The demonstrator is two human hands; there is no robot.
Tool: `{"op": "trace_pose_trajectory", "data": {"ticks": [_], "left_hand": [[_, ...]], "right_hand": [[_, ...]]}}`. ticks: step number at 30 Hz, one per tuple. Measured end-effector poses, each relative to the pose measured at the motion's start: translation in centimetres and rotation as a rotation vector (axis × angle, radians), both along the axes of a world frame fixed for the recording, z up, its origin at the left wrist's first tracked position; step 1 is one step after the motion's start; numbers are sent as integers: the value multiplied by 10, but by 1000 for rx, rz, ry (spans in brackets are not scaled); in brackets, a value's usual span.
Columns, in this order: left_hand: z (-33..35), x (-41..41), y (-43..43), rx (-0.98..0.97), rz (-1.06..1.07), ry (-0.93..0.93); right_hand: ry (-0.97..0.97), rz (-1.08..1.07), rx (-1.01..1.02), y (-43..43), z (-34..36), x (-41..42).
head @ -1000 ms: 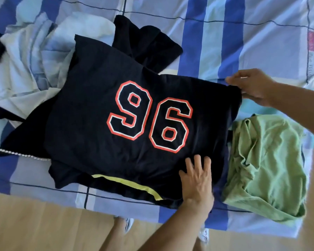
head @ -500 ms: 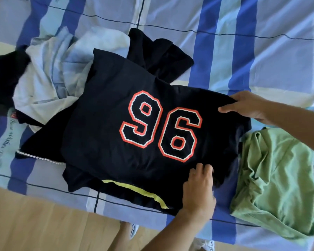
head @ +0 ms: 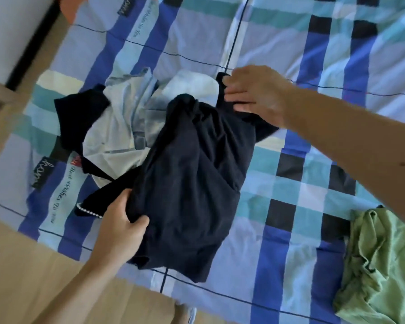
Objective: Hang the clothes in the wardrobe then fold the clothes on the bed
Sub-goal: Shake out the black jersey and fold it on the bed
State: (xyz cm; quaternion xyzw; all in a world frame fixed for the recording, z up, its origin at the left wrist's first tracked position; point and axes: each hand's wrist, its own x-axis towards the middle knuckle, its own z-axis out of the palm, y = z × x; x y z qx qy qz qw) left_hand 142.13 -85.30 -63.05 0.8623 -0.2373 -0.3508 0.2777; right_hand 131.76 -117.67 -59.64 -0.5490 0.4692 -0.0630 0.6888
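Observation:
A dark navy T-shirt (head: 192, 183) lies folded over on the checked bed cover (head: 313, 54), its plain side up and the number hidden. My left hand (head: 119, 223) grips its lower left edge, thumb on top. My right hand (head: 255, 94) rests on the shirt's far corner, fingers stretched flat and pointing left. Under and to the left of the shirt lies a crumpled pale blue shirt (head: 126, 127). A black garment with a pearl trim (head: 89, 210) sticks out beneath at the left.
A crumpled green garment (head: 379, 265) lies at the bed's right front corner. The wooden floor (head: 28, 272) runs along the bed's near edge. A dark strip and a white wall (head: 9, 31) stand at the far left.
The navy shirt has been folded over to the left, hiding the "96". Both hands moved left with it, and the view shifted left and back.

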Motion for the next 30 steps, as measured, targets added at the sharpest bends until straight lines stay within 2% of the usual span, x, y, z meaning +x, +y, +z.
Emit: {"op": "trace_pose_trajectory", "data": {"ticks": [2,4,6,9,11,13,15,18,20,24,30], "left_hand": [[-13,15,4,73,-6,-100],[-16,17,-5,20,-25,-158],[-18,14,-21,-18,-34,-105],[-24,11,-42,49,-23,26],[-25,12,-49,106,-7,63],[-23,15,-51,134,-48,21],[-17,16,-50,115,-147,-112],[1,8,-46,3,-284,-353],[9,-2,-46,-65,-348,-383],[17,-31,-55,51,-274,-104],[29,-77,-73,103,-68,457]], "right_hand": [[131,-89,-126,15,-29,-4],[314,-234,-223,41,-61,-31],[386,-360,-104,76,-89,-65],[257,-402,292,125,-117,-98],[110,-420,458,147,-126,-103],[17,-416,535,158,-126,-102],[-80,-397,583,161,-120,-99],[-155,-394,598,165,-96,-99],[-190,-382,569,167,-76,-107],[-189,-333,500,169,-48,-132],[-253,-265,444,156,-8,-181]]}}
